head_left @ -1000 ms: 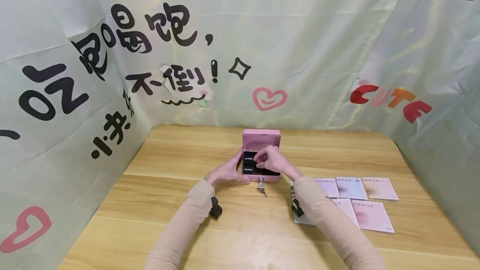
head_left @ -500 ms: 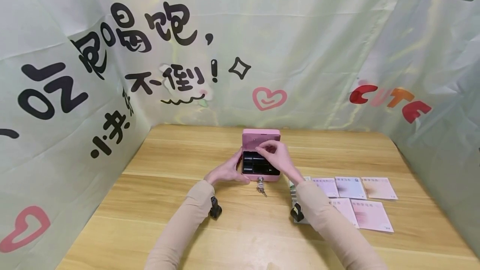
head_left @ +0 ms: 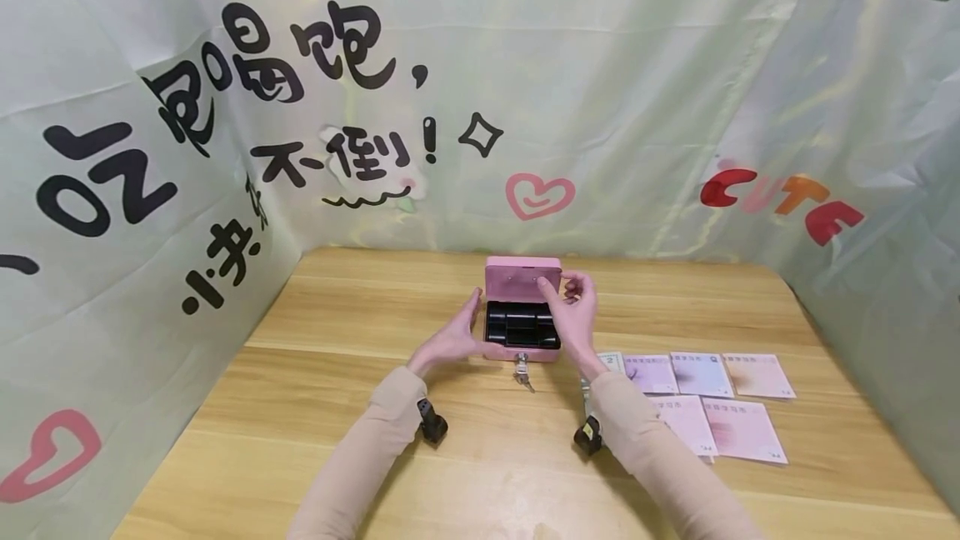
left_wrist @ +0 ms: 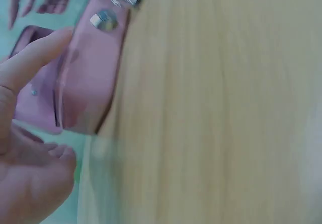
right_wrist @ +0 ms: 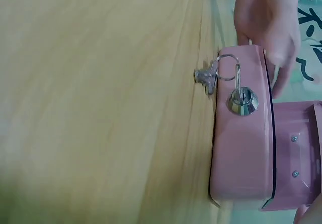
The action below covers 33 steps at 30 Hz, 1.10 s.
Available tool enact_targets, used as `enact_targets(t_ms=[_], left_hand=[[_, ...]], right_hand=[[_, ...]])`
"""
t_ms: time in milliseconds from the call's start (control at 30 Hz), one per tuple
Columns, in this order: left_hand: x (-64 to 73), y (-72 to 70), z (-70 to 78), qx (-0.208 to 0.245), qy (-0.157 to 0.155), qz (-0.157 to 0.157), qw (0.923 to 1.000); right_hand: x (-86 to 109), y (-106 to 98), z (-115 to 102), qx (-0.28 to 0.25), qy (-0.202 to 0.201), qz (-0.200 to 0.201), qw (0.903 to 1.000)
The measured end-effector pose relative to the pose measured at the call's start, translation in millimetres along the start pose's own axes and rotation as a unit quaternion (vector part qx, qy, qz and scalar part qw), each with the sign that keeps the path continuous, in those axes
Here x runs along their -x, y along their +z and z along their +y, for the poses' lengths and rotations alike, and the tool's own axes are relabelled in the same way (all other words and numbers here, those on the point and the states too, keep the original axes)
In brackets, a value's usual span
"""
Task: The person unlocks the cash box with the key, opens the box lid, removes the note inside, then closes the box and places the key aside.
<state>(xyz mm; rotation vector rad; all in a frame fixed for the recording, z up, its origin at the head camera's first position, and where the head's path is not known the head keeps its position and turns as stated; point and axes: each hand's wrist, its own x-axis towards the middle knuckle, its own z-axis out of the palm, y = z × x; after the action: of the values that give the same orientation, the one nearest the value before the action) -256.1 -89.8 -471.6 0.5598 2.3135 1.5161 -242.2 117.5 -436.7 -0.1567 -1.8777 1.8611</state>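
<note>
A small pink cash box (right_wrist: 244, 148) stands on the table with its lid (head_left: 522, 282) raised. In the head view its black compartment tray (head_left: 522, 325) shows. A key sits in the round front lock (right_wrist: 242, 101), with a ring and a second key hanging from it. My left hand (head_left: 453, 340) is at the box's left side, its thumb extended toward the front rim and its fingers beside the wall. By the lid's right edge is my right hand (head_left: 576, 311), thumb in front of the lid and fingers loosely bent to the right. Whether they touch the lid is unclear.
Several printed paper notes lie in two rows on the right of the table, among them a blue note (head_left: 702, 377) and a pink note (head_left: 745, 432). My right sleeve (head_left: 637, 415) covers part of them. A printed cloth curtain (head_left: 622, 148) encloses the table's back and sides.
My right hand has lifted out of the box's tray and moved right to the lid's right edge, its fingers spreading apart. The left hand has shifted slightly, its fingers loosening at the box's side.
</note>
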Motion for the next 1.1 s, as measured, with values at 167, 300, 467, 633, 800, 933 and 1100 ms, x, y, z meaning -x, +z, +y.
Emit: enact_targets(t_ms=[167,300,467,633,800,933,1100], left_hand=[[-1.3,2.9,6.9,0.076,0.005,0.059,0.9954],[-1.1,8.5,19.6,0.107,0.015,0.112,0.9879],[-3.3,16.8,33.9,0.147,0.037,0.15,0.977],[-7.0,21.4,41.1,0.169,0.043,0.17,0.97],[-8.3,23.3,42.2,0.177,0.043,0.177,0.9674],[-8.0,24.0,43.2,0.177,0.046,0.185,0.9656],[-4.4,26.9,45.6,0.189,0.047,0.212,0.9577]], right_hand=[[1.9,-2.8,-1.1,-0.006,0.022,-0.008,0.9997],[2.0,-7.3,-1.6,0.003,0.066,-0.058,0.9961],[1.2,-11.5,0.9,0.003,0.093,-0.114,0.9892],[0.5,-13.5,-0.3,-0.014,0.095,-0.142,0.9853],[-1.3,-16.6,-1.9,-0.029,0.111,-0.154,0.9814],[-2.0,-19.9,-1.6,-0.043,0.119,-0.146,0.9812],[1.0,-23.5,-0.2,-0.088,0.125,-0.126,0.9802]])
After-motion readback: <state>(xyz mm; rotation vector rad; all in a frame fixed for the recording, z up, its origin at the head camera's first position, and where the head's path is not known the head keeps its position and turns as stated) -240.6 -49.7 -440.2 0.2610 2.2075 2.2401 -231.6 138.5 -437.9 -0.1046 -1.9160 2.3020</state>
